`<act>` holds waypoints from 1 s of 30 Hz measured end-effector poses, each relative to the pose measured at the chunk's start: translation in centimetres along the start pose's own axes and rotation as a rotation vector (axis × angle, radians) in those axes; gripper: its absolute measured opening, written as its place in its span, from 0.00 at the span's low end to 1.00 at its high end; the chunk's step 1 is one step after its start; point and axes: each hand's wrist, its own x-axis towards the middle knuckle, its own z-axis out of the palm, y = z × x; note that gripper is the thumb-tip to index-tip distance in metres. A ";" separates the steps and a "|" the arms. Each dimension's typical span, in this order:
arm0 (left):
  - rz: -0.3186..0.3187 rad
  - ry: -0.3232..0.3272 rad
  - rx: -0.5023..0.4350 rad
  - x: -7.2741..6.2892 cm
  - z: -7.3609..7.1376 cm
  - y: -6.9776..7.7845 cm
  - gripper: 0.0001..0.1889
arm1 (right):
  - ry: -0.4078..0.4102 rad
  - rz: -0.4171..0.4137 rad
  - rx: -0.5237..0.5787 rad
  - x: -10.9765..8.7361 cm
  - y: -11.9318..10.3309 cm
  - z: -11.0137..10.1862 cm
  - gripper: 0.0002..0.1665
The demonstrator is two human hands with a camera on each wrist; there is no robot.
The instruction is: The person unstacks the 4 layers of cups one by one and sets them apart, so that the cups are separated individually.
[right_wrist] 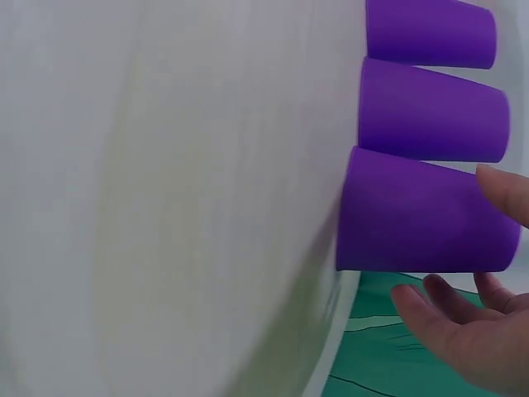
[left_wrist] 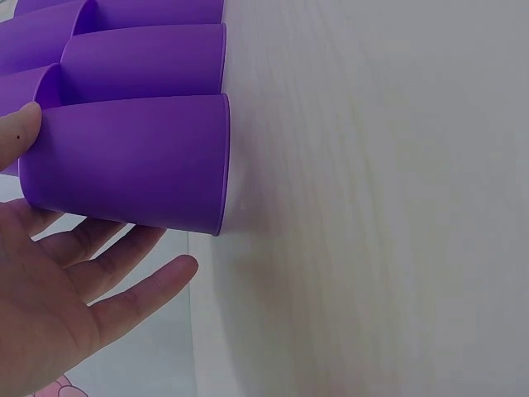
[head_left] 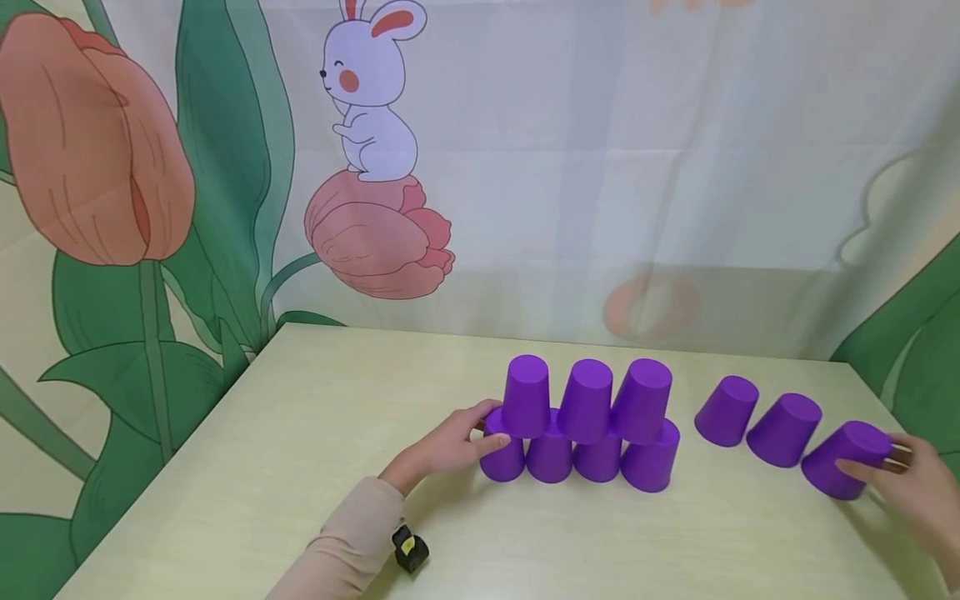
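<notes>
A row of several purple cups stands upside down on the table, with three more upside-down cups bridging their tops. My left hand (head_left: 453, 442) holds the leftmost bottom cup (head_left: 502, 461), thumb on the near side and fingers reaching behind it. In the left wrist view, the little finger lies away from that cup (left_wrist: 132, 161). To the right stand three separate upside-down cups in a slanting line. Around the nearest one, an upside-down purple cup (head_left: 840, 467), is my right hand (head_left: 918, 483), with its thumb against the side. Some right fingertips (right_wrist: 413, 299) sit off the cup in the right wrist view.
A small black object (head_left: 410, 550) with a yellow mark lies by the left sleeve (head_left: 360, 521). Behind the pale table (head_left: 247, 467) hangs a printed curtain (head_left: 525, 208). The table's right edge runs close to the right hand.
</notes>
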 end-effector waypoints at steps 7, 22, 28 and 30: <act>0.009 0.005 -0.004 -0.1 -0.1 0.0 0.23 | 0.055 0.080 0.043 0.2 0.5 -0.1 0.58; 0.004 0.004 -0.007 0.0 0.1 0.1 0.23 | 0.208 0.121 0.100 0.8 1.6 0.1 0.50; -0.009 0.002 -0.007 0.0 0.2 0.0 0.23 | 0.189 0.046 0.127 -4.2 -6.5 -0.3 0.43; -0.011 0.002 -0.010 0.0 0.2 0.0 0.23 | 0.179 0.023 0.131 -4.9 -7.5 -0.2 0.42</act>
